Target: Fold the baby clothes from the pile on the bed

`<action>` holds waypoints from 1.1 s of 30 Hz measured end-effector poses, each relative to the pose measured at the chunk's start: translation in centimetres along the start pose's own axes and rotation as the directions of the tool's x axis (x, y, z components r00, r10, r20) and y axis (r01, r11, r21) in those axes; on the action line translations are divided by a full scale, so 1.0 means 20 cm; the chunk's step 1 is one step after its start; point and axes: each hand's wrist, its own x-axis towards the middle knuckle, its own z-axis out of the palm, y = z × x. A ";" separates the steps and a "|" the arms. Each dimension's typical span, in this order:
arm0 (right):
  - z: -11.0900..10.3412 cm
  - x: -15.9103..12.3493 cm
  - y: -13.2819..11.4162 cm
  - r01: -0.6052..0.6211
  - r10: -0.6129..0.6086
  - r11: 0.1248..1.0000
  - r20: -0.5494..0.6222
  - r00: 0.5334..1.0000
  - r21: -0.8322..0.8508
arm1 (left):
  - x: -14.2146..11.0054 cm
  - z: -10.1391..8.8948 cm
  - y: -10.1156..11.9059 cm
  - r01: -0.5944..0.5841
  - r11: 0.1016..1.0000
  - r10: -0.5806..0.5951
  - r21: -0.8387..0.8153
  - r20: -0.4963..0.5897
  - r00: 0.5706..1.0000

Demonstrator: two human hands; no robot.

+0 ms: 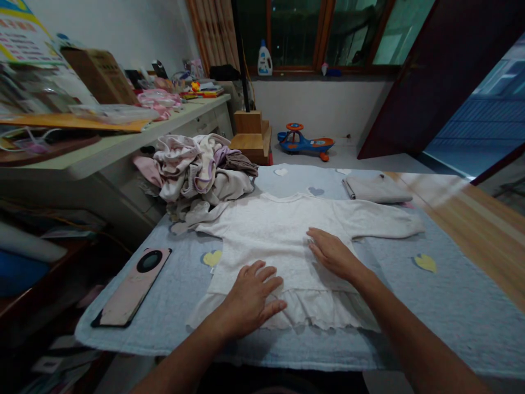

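A white long-sleeved child's dress (270,241) with a ruffled hem lies spread flat, its sleeves stretched out sideways, on a pale blue heart-patterned blanket (159,323). My left hand (252,298) rests palm down on the dress's lower body, fingers apart, just above the ruffle. My right hand (332,254) lies flat on the dress's right side, near the sleeve join. Neither hand grips the fabric. A heap of crumpled pink and white clothes (197,172) sits beyond the collar, touching the left sleeve.
A folded grey garment (377,189) lies at the far right of the blanket. A pink phone (131,287) lies on the left of the blanket. A cluttered white counter (110,145) runs along the left, and a wooden table edge (479,235) borders the right. A toy ride-on car (305,141) stands on the floor beyond.
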 end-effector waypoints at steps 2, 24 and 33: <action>0.04 0.11 0.02 0.075 -0.074 0.997 0.044 0.996 -0.022 | 0.09 -0.03 0.01 0.020 1.000 -0.020 0.014 0.003 1.000; 0.07 0.79 0.52 -0.380 0.334 0.903 -0.230 0.914 -0.199 | 0.44 0.13 -0.03 -0.122 0.988 0.140 0.095 -0.206 0.969; 0.06 0.85 0.53 -0.219 0.147 0.922 -0.234 0.961 -0.319 | 0.44 0.13 -0.04 -0.120 0.991 0.128 0.052 -0.184 0.975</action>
